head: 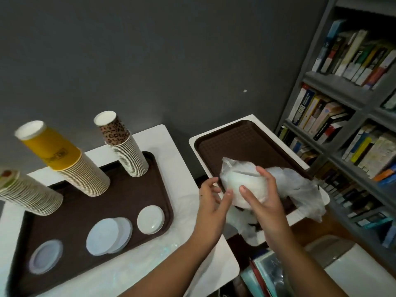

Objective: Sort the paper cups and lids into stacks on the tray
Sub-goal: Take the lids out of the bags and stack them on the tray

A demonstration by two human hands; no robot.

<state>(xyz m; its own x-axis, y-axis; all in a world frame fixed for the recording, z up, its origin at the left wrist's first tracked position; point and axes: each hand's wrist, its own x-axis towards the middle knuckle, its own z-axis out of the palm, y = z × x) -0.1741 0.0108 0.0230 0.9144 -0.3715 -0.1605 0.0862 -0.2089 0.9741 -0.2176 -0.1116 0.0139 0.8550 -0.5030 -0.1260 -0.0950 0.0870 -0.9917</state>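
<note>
Right hand (pixel 260 189) grips a round white lid stack (pixel 242 189) in crinkled plastic wrap (pixel 300 189); left hand (pixel 211 195), at 9 o'clock, released, fingertips touching it.

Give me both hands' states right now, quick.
Left hand: open, fingers spread beside the stack of white lids, holding nothing.
Right hand: gripping the stack of white lids, still in its plastic bag.

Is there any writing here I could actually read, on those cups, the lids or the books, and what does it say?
Nothing here reads clearly.
Yellow cup: a small dark label, too blurred to read.
Leopard-print cup: pattern only, no words visible.
Lids: no visible text.
Books: spine titles too small and blurred; one white spine bears large dark letters that I cannot make out.
</note>
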